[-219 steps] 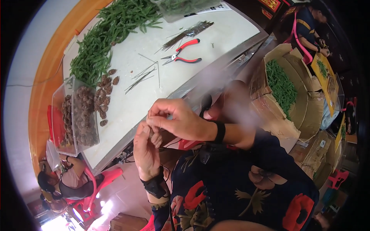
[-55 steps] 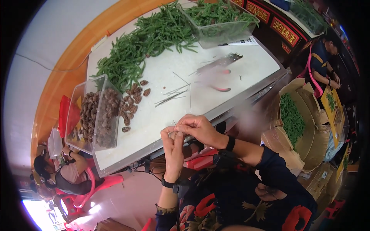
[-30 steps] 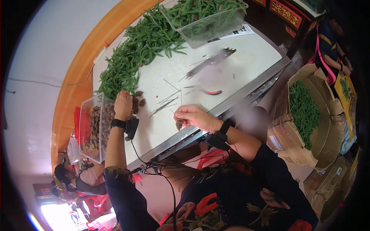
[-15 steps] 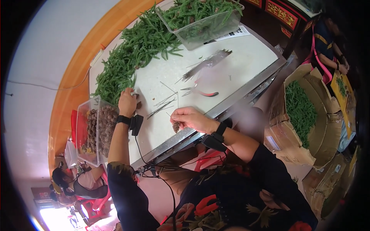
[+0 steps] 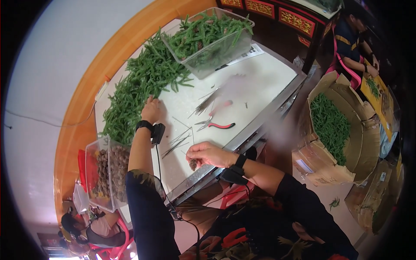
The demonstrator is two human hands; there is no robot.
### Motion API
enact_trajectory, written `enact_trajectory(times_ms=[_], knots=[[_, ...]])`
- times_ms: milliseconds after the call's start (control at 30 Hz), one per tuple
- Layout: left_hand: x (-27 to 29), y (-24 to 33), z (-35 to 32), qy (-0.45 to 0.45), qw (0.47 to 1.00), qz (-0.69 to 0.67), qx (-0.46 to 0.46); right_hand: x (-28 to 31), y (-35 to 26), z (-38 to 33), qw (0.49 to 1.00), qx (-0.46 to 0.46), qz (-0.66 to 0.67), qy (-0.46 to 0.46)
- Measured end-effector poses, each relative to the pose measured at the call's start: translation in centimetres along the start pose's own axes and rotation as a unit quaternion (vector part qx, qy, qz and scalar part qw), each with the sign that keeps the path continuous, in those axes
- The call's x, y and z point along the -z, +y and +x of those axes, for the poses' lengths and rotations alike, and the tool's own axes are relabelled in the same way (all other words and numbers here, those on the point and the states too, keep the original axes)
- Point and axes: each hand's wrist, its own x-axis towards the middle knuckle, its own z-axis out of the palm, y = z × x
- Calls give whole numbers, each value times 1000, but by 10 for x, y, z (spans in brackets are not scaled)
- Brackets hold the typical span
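My right hand (image 5: 211, 154) pinches a small brown pine cone (image 5: 193, 164) over the table's near edge. A thin bent wire (image 5: 192, 135) stands up just above those fingers; whether it joins the cone I cannot tell. My left hand (image 5: 151, 111) reaches to the edge of a heap of green artificial pine sprigs (image 5: 130, 97). Its fingertips are lost against the greenery, so any grip there is hidden. Between the hands lie several loose thin wires (image 5: 177, 144). Pliers with red and black handles (image 5: 215, 125) rest farther right, below a bundle of wires (image 5: 207, 102).
A clear bin of sprigs (image 5: 212, 65) stands at the table's far side. Another clear bin (image 5: 112, 173), full of pine cones, is at the left. Right of the table, an open cardboard box (image 5: 303, 149) holds greenery. Other people sit at far right and lower left.
My left hand has moved away from the pine cones beside the bin and into the sprig heap's edge. My right hand still holds its cone. The whole view has shifted somewhat.
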Motion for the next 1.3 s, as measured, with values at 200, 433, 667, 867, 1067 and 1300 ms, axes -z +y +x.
enact_trajectory(times_ms=[200,433,667,867,1067,1300], knots=[[6,12,7,-25,999,-12,-46,7,-5,-7,1000,-12,6,-21],[42,27,-36,161,836,-512,113,-2,-7,1,1000,-9,-10,-24],[132,73,-146,117,620,-754,180,-28,9,3,1000,-16,-23,-3],[151,93,-244,100,493,-846,176,-50,38,14,1000,0,-20,-2],[141,97,-326,162,487,-840,178,-94,63,8,998,35,-27,52],[125,90,-379,195,416,-870,180,-148,65,-7,988,67,-105,93]])
